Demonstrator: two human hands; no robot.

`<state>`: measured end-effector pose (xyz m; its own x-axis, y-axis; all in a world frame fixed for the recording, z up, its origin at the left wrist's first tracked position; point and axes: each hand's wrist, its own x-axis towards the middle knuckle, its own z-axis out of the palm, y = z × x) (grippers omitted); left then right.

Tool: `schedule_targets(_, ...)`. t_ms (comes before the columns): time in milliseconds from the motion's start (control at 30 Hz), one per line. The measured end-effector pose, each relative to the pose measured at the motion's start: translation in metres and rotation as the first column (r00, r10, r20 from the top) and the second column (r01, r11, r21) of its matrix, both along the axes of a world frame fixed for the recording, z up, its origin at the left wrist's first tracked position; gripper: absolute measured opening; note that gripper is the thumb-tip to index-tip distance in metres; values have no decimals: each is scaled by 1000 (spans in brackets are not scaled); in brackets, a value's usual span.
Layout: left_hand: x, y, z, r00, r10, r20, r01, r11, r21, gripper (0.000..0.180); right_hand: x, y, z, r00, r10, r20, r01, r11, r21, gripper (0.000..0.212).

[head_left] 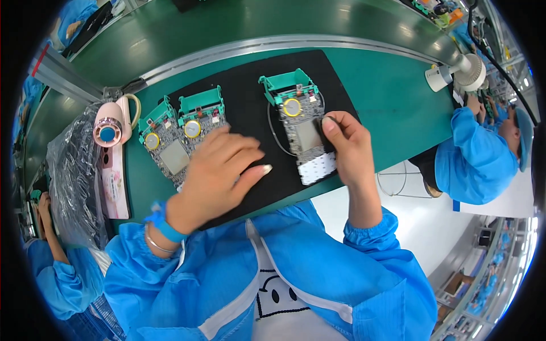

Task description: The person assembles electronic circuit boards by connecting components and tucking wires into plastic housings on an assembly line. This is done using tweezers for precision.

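Observation:
A circuit board point(305, 113) with a green plastic frame point(290, 81), a round yellow-rimmed coin cell point(292, 107) and a white lower end lies on the black mat point(250, 77). At its right edge my right hand point(351, 145) is closed, thumb and forefinger pinched on a small dark flat piece point(326, 136), partly hidden. My left hand point(219, 173), slightly blurred, has its fingers apart with nothing seen in them. It hovers over the lower part of a second similar board point(199, 122), hiding much of it. A third board point(170, 150) lies tilted to the left.
A thin pale cable loop point(274, 132) runs around the right board. At left are a pink handheld fan point(114, 122), a pink phone-like flat item point(115, 187) and clear plastic wrapping point(74, 165). A white fan point(463, 72) stands at far right, near a person in blue point(478, 153).

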<state>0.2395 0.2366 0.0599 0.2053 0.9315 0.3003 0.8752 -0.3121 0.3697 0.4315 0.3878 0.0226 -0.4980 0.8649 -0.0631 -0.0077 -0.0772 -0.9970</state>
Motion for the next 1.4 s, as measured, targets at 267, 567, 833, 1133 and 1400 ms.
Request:
schedule_targets(267,60,19,-33,904,258,341,-299,952,71,31,14,-39,-7,976,-187,116,137,928,345,15)
schedule_targets(567,70,29,-39,830,372,416,-421,907,28,13,6,-53,-27,972,-190,137,101,868,486,14)
schedule_targets(833,72,29,-38,796,394,459,-424,905,-41,12,5,-51,-32,965,-186,186,16,748,663,10)
schedule_targets(1133,68,26,-34,760,372,533,-447,895,12,14,15,-46,-21,982,-146,117,43,786,617,14)
schedule_targets(1400,63,9,2,630,309,713,-177,951,-255,25,24,-67,6,900,-198,387,-201,600,774,40)
